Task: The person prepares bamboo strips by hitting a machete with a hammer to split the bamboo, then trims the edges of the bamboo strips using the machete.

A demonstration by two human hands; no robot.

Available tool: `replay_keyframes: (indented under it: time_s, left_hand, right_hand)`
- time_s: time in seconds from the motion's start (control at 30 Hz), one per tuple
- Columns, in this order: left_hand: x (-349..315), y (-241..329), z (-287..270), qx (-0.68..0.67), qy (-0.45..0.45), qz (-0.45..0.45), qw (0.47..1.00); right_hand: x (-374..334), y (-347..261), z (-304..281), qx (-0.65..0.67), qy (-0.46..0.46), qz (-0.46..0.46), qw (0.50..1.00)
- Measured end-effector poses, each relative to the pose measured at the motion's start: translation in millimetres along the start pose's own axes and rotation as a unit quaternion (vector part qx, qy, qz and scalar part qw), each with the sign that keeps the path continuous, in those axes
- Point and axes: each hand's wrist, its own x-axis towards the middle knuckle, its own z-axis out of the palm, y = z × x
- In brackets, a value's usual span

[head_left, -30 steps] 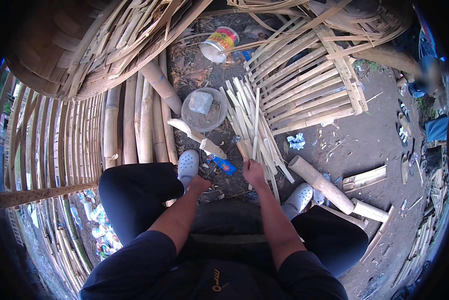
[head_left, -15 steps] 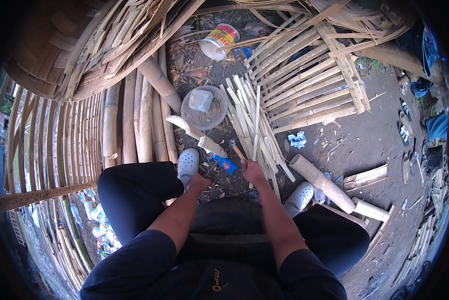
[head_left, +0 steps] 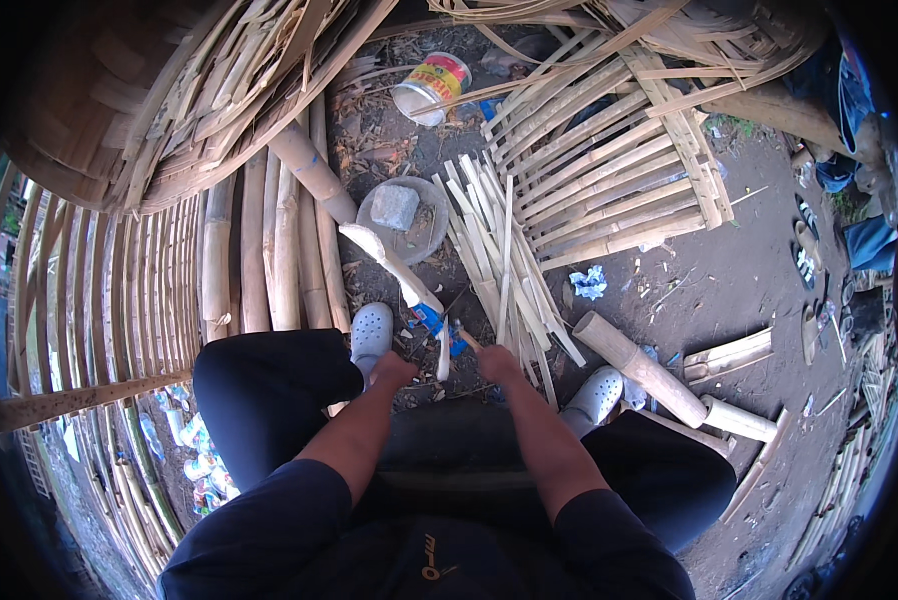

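My right hand (head_left: 496, 364) is closed around the wooden handle of a short tool (head_left: 470, 340); its working end is too small to make out. My left hand (head_left: 396, 371) is closed beside the left shoe, and whatever it may hold is hidden. Between and just beyond my hands lies a split piece of bamboo (head_left: 397, 266), its pale inside showing. A narrow pale strip (head_left: 443, 355) hangs or lies at its near end, close to the tool. Under it shows a blue packet (head_left: 428, 318). To the right is a pile of split bamboo strips (head_left: 489, 235).
A round basin (head_left: 431, 238) holding a grey stone block (head_left: 395, 207) stands ahead, with a tin can (head_left: 431, 90) beyond. A slatted bamboo panel (head_left: 609, 165) lies far right. Bamboo poles (head_left: 254, 245) and a large woven basket (head_left: 79, 100) are left; a bamboo tube (head_left: 639, 368) lies right.
The right hand and tool have moved slightly left and nearer. The near part of the split bamboo has shifted, and a narrow pale strip now shows between the hands.
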Motion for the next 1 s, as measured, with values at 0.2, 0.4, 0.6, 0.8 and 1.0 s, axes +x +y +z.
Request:
replay_keyframes:
  time_s: [0.2, 0.4, 0.6, 0.8, 1.0]
  left_hand:
    - [-1, -15, 5, -0.001, -0.033, -0.034, 0.999]
    - [6, -27, 15, 0.009, -0.001, -0.021, 1.0]
    - [13, -25, 11, 0.014, -0.024, 0.014, 1.0]
    - [-2, -12, -11, -0.03, -0.056, 0.054, 0.997]
    - [-42, 28, -74, -0.113, -0.109, 0.065, 0.985]
  right_hand:
    - [19, -15, -15, 0.06, 0.143, 0.039, 0.987]
    - [41, -54, -85, 0.118, 0.197, 0.08, 0.97]
    - [23, -24, -42, 0.018, 0.102, 0.127, 0.987]
    - [-7, -13, 1, -0.071, 0.057, 0.151, 0.984]
    - [-22, -90, -60, -0.001, -0.332, 0.316, 0.889]
